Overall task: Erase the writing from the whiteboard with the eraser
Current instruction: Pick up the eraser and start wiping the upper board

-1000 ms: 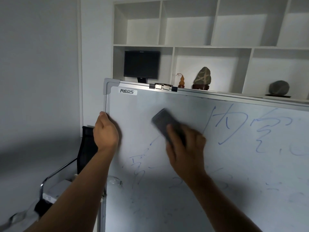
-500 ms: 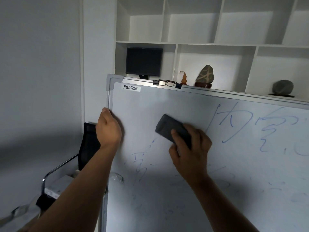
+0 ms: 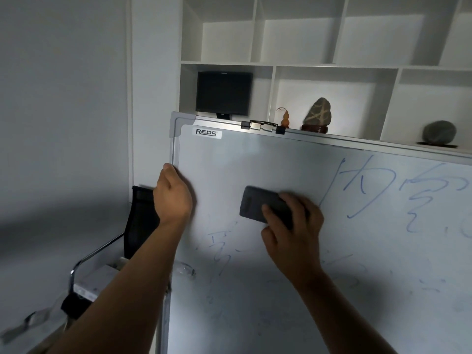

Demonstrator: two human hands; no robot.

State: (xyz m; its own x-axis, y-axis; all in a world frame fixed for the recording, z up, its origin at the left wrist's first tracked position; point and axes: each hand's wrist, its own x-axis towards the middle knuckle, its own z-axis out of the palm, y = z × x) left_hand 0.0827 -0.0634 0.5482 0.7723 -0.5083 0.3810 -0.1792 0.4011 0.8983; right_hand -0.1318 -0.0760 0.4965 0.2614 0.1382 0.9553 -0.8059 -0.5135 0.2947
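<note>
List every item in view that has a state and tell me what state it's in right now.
whiteboard: upright, partly wiped, blue writing left at right, faint traces lower down
eraser: flat against the board
right hand: grips the eraser
left hand: holds the board's left edge
monitor: on the shelf, screen dark

Dim, grey, low-contrast frame. Brightest zone: white shelves point(image 3: 332, 34) at far top. Whiteboard point(image 3: 255, 162) carries a soft pale sheen across its upper part, no hard glare. Broad shadow band on the left wall point(image 3: 58, 213). Wide-angle bending at the edges; lower left corner smeared and out of focus.
</note>
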